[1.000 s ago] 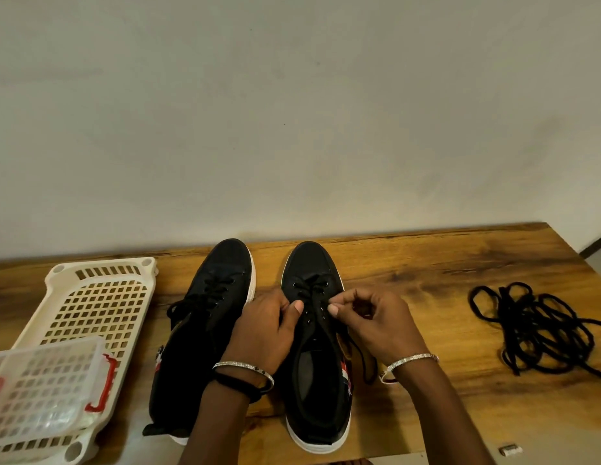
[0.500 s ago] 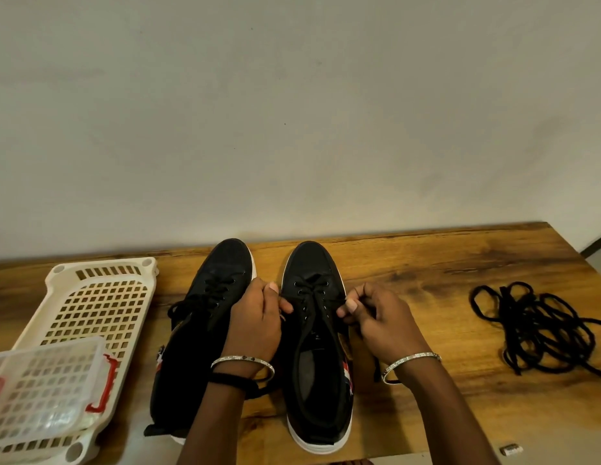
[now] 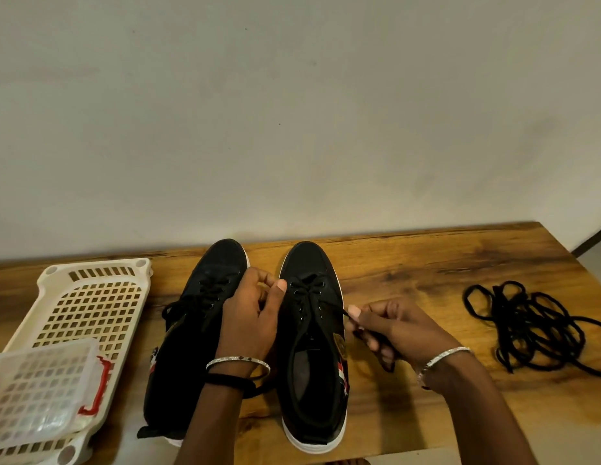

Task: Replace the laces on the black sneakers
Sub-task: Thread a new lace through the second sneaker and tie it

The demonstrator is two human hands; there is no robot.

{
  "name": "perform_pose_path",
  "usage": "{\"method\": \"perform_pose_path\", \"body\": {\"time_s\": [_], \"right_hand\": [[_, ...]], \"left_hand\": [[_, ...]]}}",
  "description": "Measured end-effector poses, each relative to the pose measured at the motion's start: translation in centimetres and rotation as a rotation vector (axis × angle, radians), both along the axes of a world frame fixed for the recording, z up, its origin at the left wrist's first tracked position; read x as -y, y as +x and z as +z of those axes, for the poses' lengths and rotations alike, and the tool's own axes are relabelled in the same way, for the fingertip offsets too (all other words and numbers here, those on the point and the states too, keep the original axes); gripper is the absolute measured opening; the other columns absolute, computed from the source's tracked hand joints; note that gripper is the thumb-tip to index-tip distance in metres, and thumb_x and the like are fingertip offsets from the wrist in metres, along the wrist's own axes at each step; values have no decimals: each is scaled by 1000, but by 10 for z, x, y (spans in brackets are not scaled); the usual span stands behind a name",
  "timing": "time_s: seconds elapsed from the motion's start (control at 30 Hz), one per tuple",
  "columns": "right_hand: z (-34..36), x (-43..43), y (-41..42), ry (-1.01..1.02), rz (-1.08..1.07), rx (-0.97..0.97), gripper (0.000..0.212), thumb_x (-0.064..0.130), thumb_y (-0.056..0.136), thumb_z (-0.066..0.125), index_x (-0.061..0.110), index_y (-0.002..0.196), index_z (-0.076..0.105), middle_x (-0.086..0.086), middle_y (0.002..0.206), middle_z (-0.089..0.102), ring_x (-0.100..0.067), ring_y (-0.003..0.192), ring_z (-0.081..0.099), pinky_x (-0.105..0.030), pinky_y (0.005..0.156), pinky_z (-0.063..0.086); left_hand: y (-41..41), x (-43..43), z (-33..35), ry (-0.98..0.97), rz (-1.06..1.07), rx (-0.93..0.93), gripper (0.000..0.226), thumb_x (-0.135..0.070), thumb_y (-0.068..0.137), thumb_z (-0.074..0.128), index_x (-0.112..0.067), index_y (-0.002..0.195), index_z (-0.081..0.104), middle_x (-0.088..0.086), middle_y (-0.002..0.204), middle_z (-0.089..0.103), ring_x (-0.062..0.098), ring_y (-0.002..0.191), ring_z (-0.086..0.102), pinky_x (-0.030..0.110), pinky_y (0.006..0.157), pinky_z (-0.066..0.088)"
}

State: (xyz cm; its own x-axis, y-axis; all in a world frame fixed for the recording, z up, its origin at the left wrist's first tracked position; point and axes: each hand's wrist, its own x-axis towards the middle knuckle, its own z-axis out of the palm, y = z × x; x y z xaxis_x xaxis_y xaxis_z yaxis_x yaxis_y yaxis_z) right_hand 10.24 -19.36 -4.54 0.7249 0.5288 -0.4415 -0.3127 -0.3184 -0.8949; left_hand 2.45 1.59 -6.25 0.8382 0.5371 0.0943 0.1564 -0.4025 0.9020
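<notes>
The right sneaker (image 3: pixel 314 333) and left sneaker (image 3: pixel 198 330) stand side by side mid-surface (image 3: pixel 426 273), toes to 12 o'clock. The right grip (image 3: pixel 393 330), just at 3 o'clock of the right sneaker, pinches its lace (image 3: pixel 331 305), drawn taut from the eyelets. The left grip (image 3: pixel 248 317) sits curled between the shoes, thumb at the eyelet edge (what it clasps I cannot tell). Loose laces (image 3: pixel 534 327) lie heaped at 3 o'clock, and a cream basket (image 3: pixel 91 297) sits at 9.
</notes>
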Motion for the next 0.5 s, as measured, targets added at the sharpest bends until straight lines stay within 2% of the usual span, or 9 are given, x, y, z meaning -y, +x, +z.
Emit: {"method": "perform_pose_path", "body": {"time_s": [0.03, 0.1, 0.17, 0.23, 0.3, 0.37, 0.43, 0.5], "right_hand": [[4, 7, 1, 11, 23, -19, 34, 33, 94, 64, 3, 84, 73, -4, 52, 48, -11, 41, 35, -21, 41, 31], [7, 15, 4, 77, 5, -40, 37, 36, 91, 62, 2, 84, 73, -3, 52, 43, -11, 41, 32, -22, 43, 28], [10, 15, 3, 157, -18, -39, 34, 36, 88, 63, 5, 83, 74, -3, 54, 41, -11, 41, 31, -23, 44, 27], [12, 12, 0, 225, 13, -44, 32, 35, 87, 64, 5, 84, 74, -3, 54, 41, -10, 41, 31, -23, 44, 27], [14, 6, -3, 281, 60, -47, 31, 35, 88, 65, 5, 86, 74, -3, 53, 41, -10, 40, 31, -22, 43, 28], [14, 2, -4, 342, 62, -64, 30, 32, 89, 64, 3, 87, 74, -3, 52, 41, -9, 39, 32, -21, 42, 29], [13, 0, -3, 400, 37, -92, 30, 31, 88, 63, 3, 86, 73, -2, 51, 40, -7, 37, 32, -21, 42, 29], [10, 4, -1, 474, 18, -136, 31, 34, 87, 68, 4, 84, 73, 0, 49, 39, -6, 36, 33, -20, 40, 31]], "left_hand": [[1, 1, 0, 55, -11, 25, 12, -31, 95, 63, -23, 88, 58, -13, 59, 52, 3, 54, 49, 19, 55, 42], [1, 4, 2, 218, -38, 26, 11, -44, 88, 65, -36, 95, 64, -20, 90, 56, 2, 87, 53, 29, 75, 47], [1, 11, 6, 368, -87, -25, 23, -54, 80, 62, -49, 101, 68, -23, 117, 50, 4, 113, 40, 38, 92, 32], [3, 19, 14, 382, -167, -24, 25, -56, 81, 58, -56, 105, 67, -28, 126, 49, 3, 124, 34, 36, 94, 20], [5, 26, 17, 370, -230, 3, 27, -60, 81, 56, -58, 106, 67, -31, 125, 52, 3, 128, 35, 35, 95, 22], [6, 30, 15, 380, -260, 26, 30, -63, 79, 56, -54, 103, 70, -31, 123, 54, 4, 126, 39, 41, 97, 31], [9, 33, 11, 385, -242, 53, 28, -61, 80, 56, -48, 98, 73, -29, 117, 58, 6, 119, 44, 48, 93, 39], [12, 38, 8, 396, -164, 83, 25, -57, 82, 56, -46, 95, 74, -25, 104, 61, 7, 108, 49, 46, 87, 42]]}}
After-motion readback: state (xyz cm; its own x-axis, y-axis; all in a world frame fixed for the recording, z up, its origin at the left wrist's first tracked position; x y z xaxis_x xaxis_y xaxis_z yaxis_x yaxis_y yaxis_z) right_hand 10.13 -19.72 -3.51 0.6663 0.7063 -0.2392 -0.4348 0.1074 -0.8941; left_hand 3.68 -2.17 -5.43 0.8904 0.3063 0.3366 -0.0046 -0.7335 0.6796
